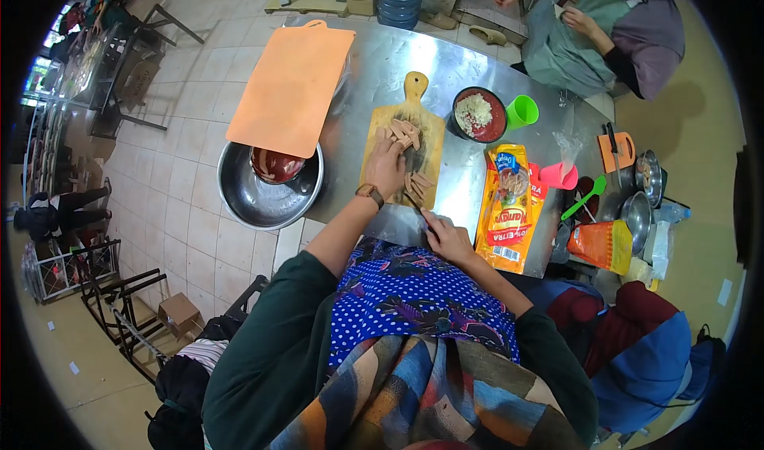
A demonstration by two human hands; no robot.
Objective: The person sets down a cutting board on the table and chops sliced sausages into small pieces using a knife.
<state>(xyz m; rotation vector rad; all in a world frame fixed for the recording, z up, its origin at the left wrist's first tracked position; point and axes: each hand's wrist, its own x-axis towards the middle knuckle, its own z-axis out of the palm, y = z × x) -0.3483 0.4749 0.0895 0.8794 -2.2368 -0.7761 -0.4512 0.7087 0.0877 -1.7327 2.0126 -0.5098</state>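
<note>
On the wooden cutting board [435,136] lie cut sausage pieces [407,134] near the handle end and a second group of sausage pieces [418,184] near my side. My left hand [385,170] rests on the board with its fingers bent down against the upper pieces; the fingertips are partly hidden. My right hand [451,241] is closed around the handle of a knife [414,203], whose blade points toward the lower pieces. To the right stands a dark-rimmed bowl [495,124] holding chopped white bits.
An orange cutting board [290,88] lies over a steel basin [239,199] with a red bowl [278,166] inside. Right of the board are yellow packets [507,211], a green cup [521,112] and a pink cup [559,176]. A co-worker [589,40] stands across the metal table [374,52].
</note>
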